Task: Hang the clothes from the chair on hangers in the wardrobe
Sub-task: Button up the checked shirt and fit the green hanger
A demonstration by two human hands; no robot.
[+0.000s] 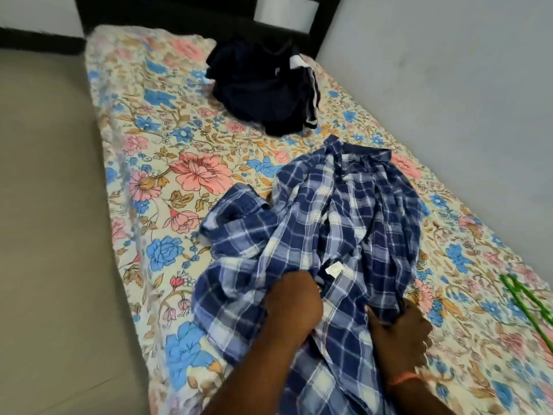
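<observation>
Where it lies rumpled, plaid shirt (335,223) gripped by left hand (294,304) and right hand (399,330).

A bed (155,121) in a floral sheet, with clothes and a hanger lying on it.

Taking the blue checked shirt (344,211) as the landmark: it lies rumpled and spread across the sheet's near half. Beyond it, toward the dark headboard (167,13), sits a heap of dark navy clothes (263,85) with white stripes, apart from the shirt. To the shirt's right, by the wall-side edge of the bed, lies a green hanger (526,304), partly cut off by the frame. Left of the bed runs the grey floor (51,235).
</observation>
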